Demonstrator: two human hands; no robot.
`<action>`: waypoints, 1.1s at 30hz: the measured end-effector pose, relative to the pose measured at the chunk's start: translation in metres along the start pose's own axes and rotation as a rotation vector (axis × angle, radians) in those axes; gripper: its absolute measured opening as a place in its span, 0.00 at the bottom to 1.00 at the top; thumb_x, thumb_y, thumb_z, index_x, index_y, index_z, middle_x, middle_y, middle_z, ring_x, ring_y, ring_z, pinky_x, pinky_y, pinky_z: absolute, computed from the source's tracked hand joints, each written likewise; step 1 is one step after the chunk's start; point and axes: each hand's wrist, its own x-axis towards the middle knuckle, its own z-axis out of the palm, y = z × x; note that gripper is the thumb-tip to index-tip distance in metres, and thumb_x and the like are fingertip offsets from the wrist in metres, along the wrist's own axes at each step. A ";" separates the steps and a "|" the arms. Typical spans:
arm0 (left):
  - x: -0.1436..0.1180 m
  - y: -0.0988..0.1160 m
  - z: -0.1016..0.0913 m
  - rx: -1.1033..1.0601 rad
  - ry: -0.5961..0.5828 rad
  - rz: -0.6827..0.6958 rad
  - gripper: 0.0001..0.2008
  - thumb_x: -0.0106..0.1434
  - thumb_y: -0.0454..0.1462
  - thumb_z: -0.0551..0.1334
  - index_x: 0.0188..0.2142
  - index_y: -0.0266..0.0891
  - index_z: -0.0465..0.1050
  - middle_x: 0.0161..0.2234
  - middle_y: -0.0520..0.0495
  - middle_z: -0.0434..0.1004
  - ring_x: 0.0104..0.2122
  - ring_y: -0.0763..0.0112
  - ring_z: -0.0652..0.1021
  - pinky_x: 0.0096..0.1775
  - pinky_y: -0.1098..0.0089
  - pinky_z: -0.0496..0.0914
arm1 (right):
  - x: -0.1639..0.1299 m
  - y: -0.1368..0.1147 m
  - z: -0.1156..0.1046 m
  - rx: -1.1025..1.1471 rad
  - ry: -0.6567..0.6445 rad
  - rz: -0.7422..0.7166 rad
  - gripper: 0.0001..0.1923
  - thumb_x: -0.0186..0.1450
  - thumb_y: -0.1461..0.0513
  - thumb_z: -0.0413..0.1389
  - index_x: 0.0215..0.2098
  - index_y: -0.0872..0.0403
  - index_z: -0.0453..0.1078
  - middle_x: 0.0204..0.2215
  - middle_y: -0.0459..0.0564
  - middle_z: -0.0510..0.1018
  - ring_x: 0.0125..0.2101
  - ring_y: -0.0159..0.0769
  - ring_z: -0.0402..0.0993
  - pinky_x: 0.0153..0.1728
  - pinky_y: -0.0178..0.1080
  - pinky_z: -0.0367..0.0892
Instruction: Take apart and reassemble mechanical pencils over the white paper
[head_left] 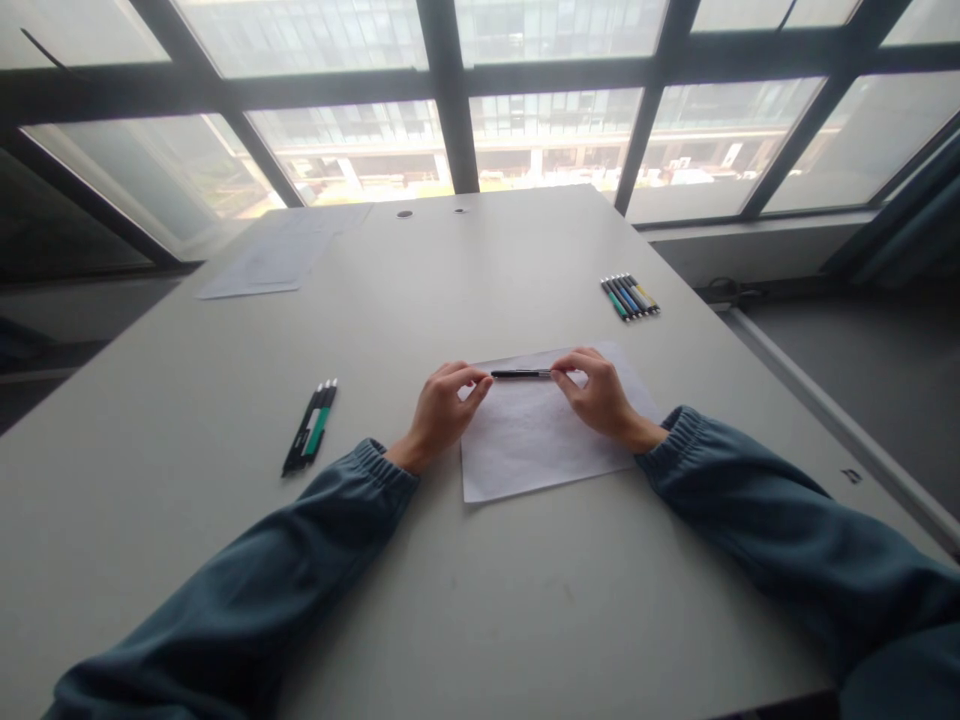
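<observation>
A thin black pen [520,374] lies level between both hands, just above a white sheet of paper [540,445] on the grey table [480,600]. My left hand [442,408] pinches the pen's left end with its fingertips. My right hand [600,390] pinches the right end the same way. Both wrists rest near the sheet's upper edge, and both arms wear dark teal sleeves.
Three pens [310,427] lie side by side on the table to the left. A row of several coloured pens [630,296] sits at the right. More white sheets [281,255] lie at the far left corner. Large windows [555,130] run behind the table.
</observation>
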 end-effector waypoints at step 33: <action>0.001 -0.007 0.004 -0.012 0.009 -0.175 0.15 0.73 0.41 0.55 0.41 0.42 0.80 0.41 0.46 0.79 0.44 0.62 0.76 0.48 0.62 0.70 | 0.000 0.008 0.002 -0.072 0.021 0.100 0.08 0.66 0.63 0.57 0.30 0.52 0.76 0.28 0.49 0.79 0.34 0.41 0.73 0.42 0.44 0.67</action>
